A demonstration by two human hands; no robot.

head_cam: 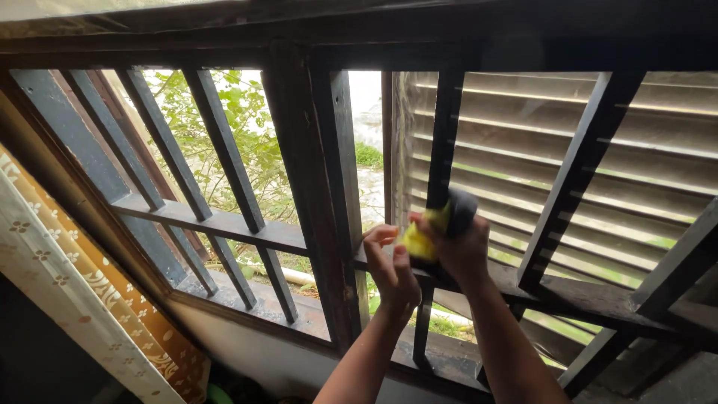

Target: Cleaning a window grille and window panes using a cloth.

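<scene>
Two bare hands work at the dark wooden bars of a window grille.

The right hand (458,243) is clamped on a yellow cloth (420,241) against an upright bar (444,142), just above the horizontal rail (224,224). The left hand (390,268), fingers curled together, grips that rail just beside it. A louvred shutter (516,157) stands beyond; a patterned curtain (67,292) hangs at near left.

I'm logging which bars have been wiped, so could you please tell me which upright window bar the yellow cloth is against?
The right hand presses the yellow cloth against the upright bar just right of the thick centre post; the other bars stand untouched.
</scene>
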